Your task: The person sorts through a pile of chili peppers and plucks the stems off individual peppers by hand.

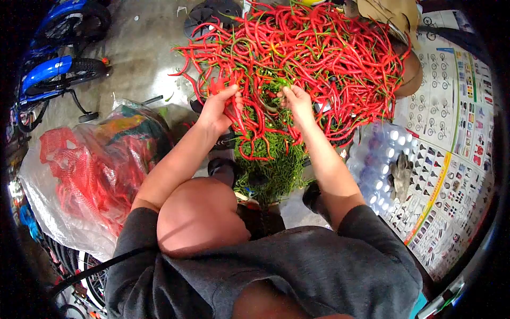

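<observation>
A big heap of long red chili peppers [340, 58] with green stems lies in front of me. My left hand [219, 109] is closed around several red chilies, whose tips hang down below the fingers. My right hand [297, 103] pinches thumb against fingertips at a green chili stem, close to the heap's near edge. Whether a whole chili hangs from that stem I cannot tell. Beneath and between my hands spreads a pile of loose green stems [273, 165], partly covered by red chilies.
At the left sits a clear plastic bag [79, 212] with red netting inside. Bicycles with blue fenders [48, 74] stand farther left. Right of the heap are shrink-wrapped bottles [374, 162], a grey glove [402, 178] and a printed poster sheet [438, 127].
</observation>
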Demonstrator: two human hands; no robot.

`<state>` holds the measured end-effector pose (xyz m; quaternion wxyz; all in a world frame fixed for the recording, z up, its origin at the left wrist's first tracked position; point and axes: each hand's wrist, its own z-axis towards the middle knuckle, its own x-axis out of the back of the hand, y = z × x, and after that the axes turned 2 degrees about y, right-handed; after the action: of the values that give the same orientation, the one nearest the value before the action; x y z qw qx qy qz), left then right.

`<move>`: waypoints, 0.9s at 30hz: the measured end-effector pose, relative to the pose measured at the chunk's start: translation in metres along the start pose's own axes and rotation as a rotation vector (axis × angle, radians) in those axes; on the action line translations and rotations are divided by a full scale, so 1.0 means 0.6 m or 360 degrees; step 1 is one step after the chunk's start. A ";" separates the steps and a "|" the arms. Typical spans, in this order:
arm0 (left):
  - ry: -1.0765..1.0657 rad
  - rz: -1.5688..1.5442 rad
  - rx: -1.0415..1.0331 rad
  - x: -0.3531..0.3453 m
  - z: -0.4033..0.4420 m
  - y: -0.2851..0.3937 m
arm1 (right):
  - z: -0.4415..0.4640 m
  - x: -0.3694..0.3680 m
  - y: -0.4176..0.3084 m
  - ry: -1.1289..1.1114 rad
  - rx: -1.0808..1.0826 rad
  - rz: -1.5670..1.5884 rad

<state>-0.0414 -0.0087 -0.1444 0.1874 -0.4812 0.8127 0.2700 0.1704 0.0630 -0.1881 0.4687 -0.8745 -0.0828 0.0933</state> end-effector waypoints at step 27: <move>-0.0254 0.0748 0.0159 -0.022 -0.023 -0.028 | -0.121 -0.046 -0.086 -0.0833 0.1495 -0.0960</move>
<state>-0.0211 -0.0149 -0.1308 0.2066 -0.2464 0.8972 0.3028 0.1582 0.0263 -0.1031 0.7737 -0.4608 -0.3888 0.1946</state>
